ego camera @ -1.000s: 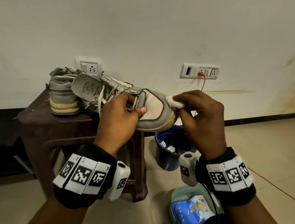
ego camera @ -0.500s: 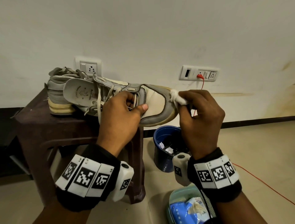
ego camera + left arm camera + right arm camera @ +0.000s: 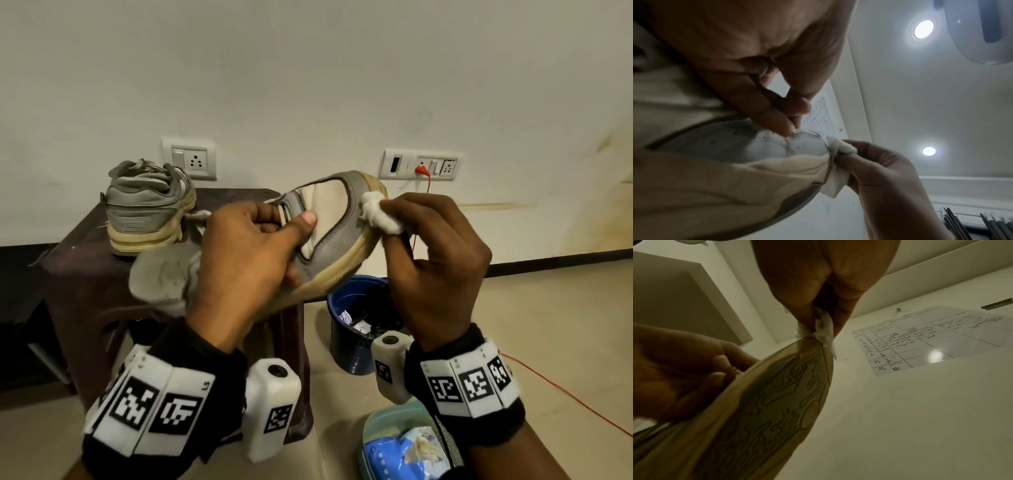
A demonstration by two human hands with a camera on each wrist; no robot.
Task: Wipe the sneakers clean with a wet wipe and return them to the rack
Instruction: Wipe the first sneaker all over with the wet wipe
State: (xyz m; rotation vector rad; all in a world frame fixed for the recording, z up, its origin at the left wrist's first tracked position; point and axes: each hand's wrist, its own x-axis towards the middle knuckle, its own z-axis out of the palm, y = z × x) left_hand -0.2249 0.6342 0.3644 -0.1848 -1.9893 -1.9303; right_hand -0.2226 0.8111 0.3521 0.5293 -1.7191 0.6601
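Note:
My left hand grips a grey and cream sneaker at its middle, thumb on the upper, and holds it in the air with the toe tilted up to the right. My right hand pinches a bunched white wet wipe against the toe rim. The left wrist view shows the wipe pressed on the toe. From the right wrist view I see the patterned sole with the wipe at its tip. The second sneaker stands on a dark brown stool at the left.
A blue bucket with scraps inside stands on the floor below the toe. A teal basket holding a blue wipes pack sits at the bottom. A red cord runs from the wall socket across the floor at right.
The held sneaker has tipped so its toe points higher and its heel lower. My right hand with the wipe has followed the toe upward.

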